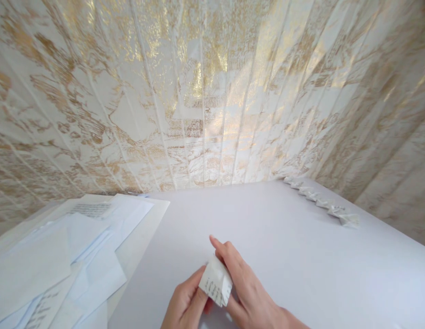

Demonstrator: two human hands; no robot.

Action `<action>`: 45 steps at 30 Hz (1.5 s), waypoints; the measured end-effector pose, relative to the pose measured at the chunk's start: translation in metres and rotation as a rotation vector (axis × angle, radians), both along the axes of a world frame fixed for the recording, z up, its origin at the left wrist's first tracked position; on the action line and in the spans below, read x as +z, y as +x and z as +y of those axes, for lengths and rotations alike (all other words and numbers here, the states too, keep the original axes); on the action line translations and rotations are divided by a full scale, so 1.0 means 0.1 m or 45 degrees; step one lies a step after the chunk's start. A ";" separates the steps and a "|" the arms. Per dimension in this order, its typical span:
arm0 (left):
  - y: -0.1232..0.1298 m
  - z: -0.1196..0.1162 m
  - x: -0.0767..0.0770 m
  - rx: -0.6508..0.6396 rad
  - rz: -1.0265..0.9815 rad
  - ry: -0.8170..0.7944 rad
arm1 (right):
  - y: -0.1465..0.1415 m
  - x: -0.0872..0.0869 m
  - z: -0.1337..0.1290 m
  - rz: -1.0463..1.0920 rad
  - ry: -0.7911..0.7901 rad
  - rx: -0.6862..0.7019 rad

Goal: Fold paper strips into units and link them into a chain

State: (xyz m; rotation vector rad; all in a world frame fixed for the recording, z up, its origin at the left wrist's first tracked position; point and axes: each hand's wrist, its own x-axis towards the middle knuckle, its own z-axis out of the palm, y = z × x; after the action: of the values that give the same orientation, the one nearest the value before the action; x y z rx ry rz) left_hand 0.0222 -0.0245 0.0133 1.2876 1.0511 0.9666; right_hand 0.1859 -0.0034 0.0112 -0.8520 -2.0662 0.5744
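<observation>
A small piece of folded paper (pixel 216 279) with dark printed writing is held between both hands near the bottom middle of the head view. My left hand (pixel 188 299) grips its left side, the thumb lying along the lower left edge. On the right side, my right hand (pixel 248 288) pinches the paper, with one fingertip sticking out beyond its top. Some fingers of both hands are hidden beneath or behind the paper.
A white table (pixel 212 214) lies under the hands. Loose paper sheets (pixel 99 278) are piled at the left. Several folded paper pieces (pixel 349 220) form a row at the back right. Behind the table hangs a gold-patterned white curtain (pixel 205 105).
</observation>
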 end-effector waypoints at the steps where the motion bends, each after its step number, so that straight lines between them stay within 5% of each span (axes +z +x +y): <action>1: 0.00 0.00 0.00 0.002 -0.017 -0.012 | -0.01 -0.02 0.00 0.031 -0.031 -0.045; 10: -0.01 0.03 -0.05 0.085 -0.098 -0.035 | -0.02 0.02 0.04 0.019 -0.079 0.001; 17: -0.08 0.13 -0.07 -0.134 -0.386 -0.173 | 0.03 0.09 0.03 0.097 -0.291 0.170; 21: -0.14 0.20 -0.09 -0.228 -0.527 -0.287 | 0.06 0.12 0.05 -0.038 -0.191 0.096; 30: -0.18 0.22 -0.12 -0.106 -0.194 -0.204 | 0.06 0.19 0.04 -0.154 -0.180 0.185; 34: -0.19 0.23 -0.12 -0.083 -0.145 -0.166 | 0.09 0.16 0.06 0.107 -0.285 0.278; 39: -0.19 0.18 -0.10 -0.134 0.055 -0.034 | 0.07 0.04 0.12 0.353 -0.554 0.011; 45: -0.16 0.08 -0.06 -0.141 0.348 0.081 | -0.06 -0.03 0.10 0.519 -0.823 -0.070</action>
State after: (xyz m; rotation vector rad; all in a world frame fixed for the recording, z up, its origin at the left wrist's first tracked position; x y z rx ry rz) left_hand 0.0066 -0.0166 0.0071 1.5453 1.1503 0.7595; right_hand 0.1803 0.0068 0.0081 -1.0377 -1.4862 1.3060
